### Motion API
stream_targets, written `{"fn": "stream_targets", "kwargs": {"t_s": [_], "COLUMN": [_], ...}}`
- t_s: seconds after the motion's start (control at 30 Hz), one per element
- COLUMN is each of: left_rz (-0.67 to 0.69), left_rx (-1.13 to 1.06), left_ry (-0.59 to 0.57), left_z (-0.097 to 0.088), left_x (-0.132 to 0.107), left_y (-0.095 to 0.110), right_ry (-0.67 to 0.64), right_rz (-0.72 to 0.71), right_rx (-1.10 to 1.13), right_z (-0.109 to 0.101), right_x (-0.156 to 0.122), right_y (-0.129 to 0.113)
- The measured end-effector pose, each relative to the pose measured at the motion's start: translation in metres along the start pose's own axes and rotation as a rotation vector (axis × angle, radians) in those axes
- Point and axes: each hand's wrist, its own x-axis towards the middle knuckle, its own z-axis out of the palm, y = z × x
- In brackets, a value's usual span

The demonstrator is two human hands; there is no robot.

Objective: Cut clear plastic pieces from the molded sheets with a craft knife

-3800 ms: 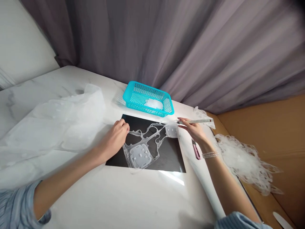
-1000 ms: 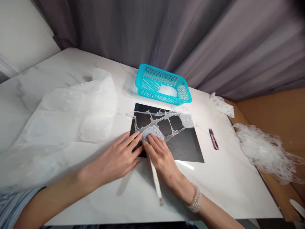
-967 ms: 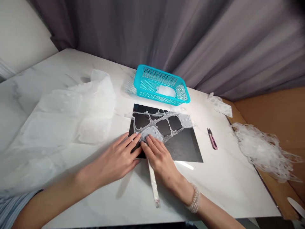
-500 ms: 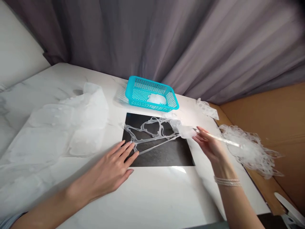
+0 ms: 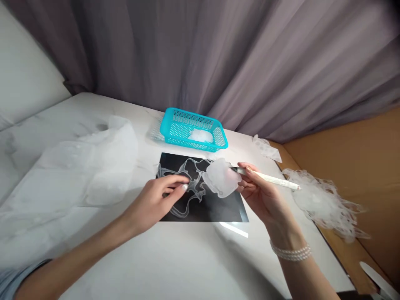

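Our left hand (image 5: 153, 200) pinches clear webbing (image 5: 196, 182); right hand (image 5: 261, 193) clamps frosted piece (image 5: 220, 180), white-handled tool (image 5: 278, 180), inside desk's (image 5: 175, 258) right edge. Slipping grip could let tip scratch piece.

Purplish-grey curtain (image 5: 200, 54) behind a white marbled table (image 5: 156, 266), pale wall (image 5: 25, 71) left, brown cardboard (image 5: 359, 154) right

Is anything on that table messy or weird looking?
Yes, a bit. A tangled heap of see-through scraps sprawls over the right edge of the table, so it looks untidy. On the black sheet, the thin plastic frame looks twisted and bunched near the left hand, not flat. I see no spill.
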Motion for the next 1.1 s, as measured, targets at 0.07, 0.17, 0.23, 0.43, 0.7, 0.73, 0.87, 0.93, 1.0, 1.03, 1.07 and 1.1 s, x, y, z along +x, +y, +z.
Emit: {"fn": "stream_targets", "kwargs": {"t_s": [0.07, 0.17, 0.23, 0.43, 0.7, 0.73, 0.87, 0.93, 1.0, 1.03, 1.07, 1.1], "left_rz": [-0.074, -0.086, -0.09, -0.084, -0.077, -0.075, -0.077, -0.08, -0.082, -0.084, -0.086, -0.09], "left_rx": [-0.37, -0.69, -0.753, -0.766, -0.744, -0.742, -0.733, -0.738, -0.748, -0.757, -0.768, -0.778], "left_ry": [-0.12, -0.199, -0.138, -0.091, -0.079, -0.08, -0.088, -0.09, -0.093, -0.096, -0.1, -0.103], "left_z": [0.005, 0.007, 0.006, 0.0, -0.005, -0.005, -0.005, -0.006, -0.006, -0.006, -0.006, -0.006], "left_x": [0.008, 0.014, 0.014, 0.007, 0.004, 0.004, 0.004, 0.004, 0.004, 0.004, 0.004, 0.003], "left_y": [0.01, 0.011, 0.007, 0.004, 0.005, 0.005, 0.006, 0.006, 0.006, 0.006, 0.006, 0.006], "right_ry": [-0.099, -0.174, -0.201, -0.249, -0.283, -0.286, -0.29, -0.289, -0.29, -0.292, -0.294, -0.295], "right_rz": [0.049, 0.09, 0.115, 0.179, 0.203, 0.201, 0.202, 0.207, 0.212, 0.214, 0.215, 0.217], "right_rx": [0.067, 0.089, 0.093, 0.142, 0.122, 0.12, 0.111, 0.108, 0.111, 0.115, 0.12, 0.125], "right_z": [0.024, 0.043, 0.049, 0.051, 0.047, 0.047, 0.046, 0.046, 0.047, 0.047, 0.047, 0.047], "right_x": [0.003, 0.01, 0.015, 0.023, 0.026, 0.025, 0.024, 0.024, 0.024, 0.024, 0.024, 0.024], "right_y": [-0.002, -0.004, -0.005, -0.005, -0.005, -0.006, -0.007, -0.007, -0.008, -0.008, -0.008, -0.008]}}
